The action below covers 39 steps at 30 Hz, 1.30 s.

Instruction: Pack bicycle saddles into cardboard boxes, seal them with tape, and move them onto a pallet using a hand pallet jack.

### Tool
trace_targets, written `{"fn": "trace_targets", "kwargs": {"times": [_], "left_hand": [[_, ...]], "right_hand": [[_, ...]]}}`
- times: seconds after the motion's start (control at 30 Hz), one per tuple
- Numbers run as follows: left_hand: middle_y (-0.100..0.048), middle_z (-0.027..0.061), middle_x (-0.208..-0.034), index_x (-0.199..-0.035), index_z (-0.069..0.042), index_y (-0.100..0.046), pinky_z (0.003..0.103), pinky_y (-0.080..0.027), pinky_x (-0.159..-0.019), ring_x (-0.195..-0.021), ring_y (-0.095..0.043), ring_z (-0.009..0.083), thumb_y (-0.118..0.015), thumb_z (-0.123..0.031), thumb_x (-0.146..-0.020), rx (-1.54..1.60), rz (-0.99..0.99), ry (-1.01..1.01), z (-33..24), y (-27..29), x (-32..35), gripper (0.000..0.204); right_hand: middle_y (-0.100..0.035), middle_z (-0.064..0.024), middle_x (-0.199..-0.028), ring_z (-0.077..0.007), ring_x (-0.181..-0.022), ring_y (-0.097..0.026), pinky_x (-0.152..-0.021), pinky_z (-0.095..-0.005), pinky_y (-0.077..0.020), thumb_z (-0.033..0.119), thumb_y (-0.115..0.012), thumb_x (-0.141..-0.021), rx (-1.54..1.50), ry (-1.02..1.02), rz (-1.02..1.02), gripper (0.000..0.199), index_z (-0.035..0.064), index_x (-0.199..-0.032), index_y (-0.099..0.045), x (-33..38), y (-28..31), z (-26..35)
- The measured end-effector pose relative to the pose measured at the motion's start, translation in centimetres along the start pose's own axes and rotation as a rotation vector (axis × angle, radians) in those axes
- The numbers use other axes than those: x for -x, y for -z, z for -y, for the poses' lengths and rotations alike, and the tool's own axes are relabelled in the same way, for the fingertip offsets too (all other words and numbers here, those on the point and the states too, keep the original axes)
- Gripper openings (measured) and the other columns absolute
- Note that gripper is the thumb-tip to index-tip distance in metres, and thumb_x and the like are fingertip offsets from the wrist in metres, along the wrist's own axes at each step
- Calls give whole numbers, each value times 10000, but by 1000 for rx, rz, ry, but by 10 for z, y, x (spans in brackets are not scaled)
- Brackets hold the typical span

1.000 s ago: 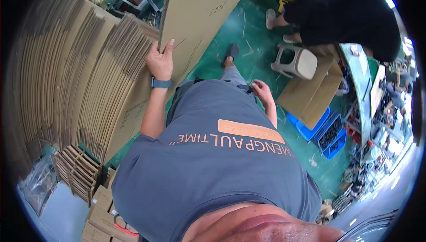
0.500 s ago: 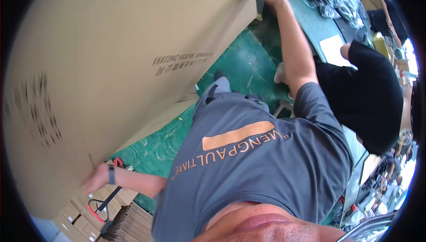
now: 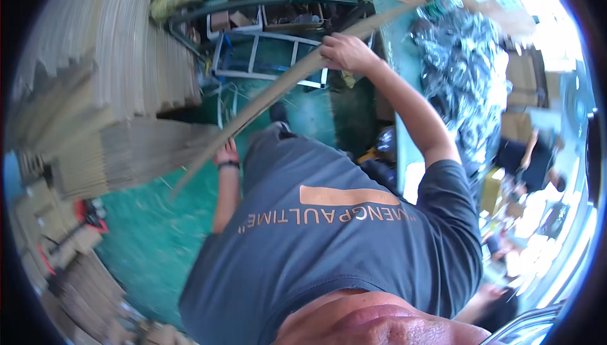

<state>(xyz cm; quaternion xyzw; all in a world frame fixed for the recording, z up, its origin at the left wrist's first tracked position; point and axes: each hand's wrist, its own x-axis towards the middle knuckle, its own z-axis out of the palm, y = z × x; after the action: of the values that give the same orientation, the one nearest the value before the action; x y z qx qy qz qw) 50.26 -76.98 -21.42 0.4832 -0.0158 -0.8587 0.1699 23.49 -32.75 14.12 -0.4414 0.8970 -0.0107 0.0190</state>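
Already the tan cardboard sheet [image 3: 278, 89] is held up, not set down, slanting edge-on between the stacked cardboard [image 3: 126, 48] and the table [image 3: 401, 41]. Our right hand [image 3: 346, 53] grips its upper part; our left hand [image 3: 227, 153] meets it lower, its hold partly hidden. It looks thin, stiff; the plastic bags [image 3: 461, 67] look glossy, crumpled.

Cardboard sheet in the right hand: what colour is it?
The cardboard sheet is light brown; the head view shows it best.

Orange capital letters [image 3: 322, 216] (upside down), one line, across grey T-shirt [image 3: 316, 253]
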Motion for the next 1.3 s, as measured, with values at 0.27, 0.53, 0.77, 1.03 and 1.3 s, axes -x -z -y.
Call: {"fn": "trace_targets", "kwargs": {"times": [0.27, 0.53, 0.77, 1.03, 1.3], "left_hand": [[-601, 152, -1507, -1523, -84, -509, 535, -531, -1119, -1348, -603, 326, -510, -423, -1133, -410, -243, -446, 58, -139, 125, 516], [-524, 234, -1559, -1628, 51, -356, 484, -489, -1153, -1334, -595, 366, -591, -554, -1092, -383, -476, -1153, 15, -151, 224, 842], [-580, 207, -1517, -1591, 54, -424, 471, -518, -1073, -1261, -632, 334, -582, -482, -1104, -299, -547, -1128, 41, -91, 235, 741], [-673, 161, -1353, -1545, -14, -500, 405, -563, -934, -1144, -681, 270, -683, -376, -1053, -558, -639, -1208, 34, 7, 241, 638], [-546, 189, -1608, -1676, -32, -372, 388, -392, -1243, -1488, -525, 303, -554, 20, -986, -1405, 30, -906, 2, -141, 280, 715]], "right_hand": [[-705, -201, -1271, -404, -1192, -669, -1000, -498, -543, 514, -637, -1047, -300, 77, 185, 554, 64, -1369, -660, 45, 37, -78], [-766, -181, -1303, -382, -1200, -720, -1076, -419, -537, 604, -783, -917, -608, 63, 706, 730, 67, -1408, -723, 44, -2, -214], [-806, -146, -1004, -381, -941, -765, -823, -464, -608, 558, -779, -931, -103, 102, -7, 577, 143, -1330, -747, 7, 48, -243], [-778, -212, -896, -429, -863, -755, -780, -522, -597, 515, -688, -1011, 21, 14, 105, 454, 104, -1173, -793, -22, 35, -343], [-718, -336, -1196, -478, -1136, -701, -945, -540, -546, 488, -531, -1119, -195, -404, -92, 541, 6, -1270, -722, -35, -39, -514]]}}
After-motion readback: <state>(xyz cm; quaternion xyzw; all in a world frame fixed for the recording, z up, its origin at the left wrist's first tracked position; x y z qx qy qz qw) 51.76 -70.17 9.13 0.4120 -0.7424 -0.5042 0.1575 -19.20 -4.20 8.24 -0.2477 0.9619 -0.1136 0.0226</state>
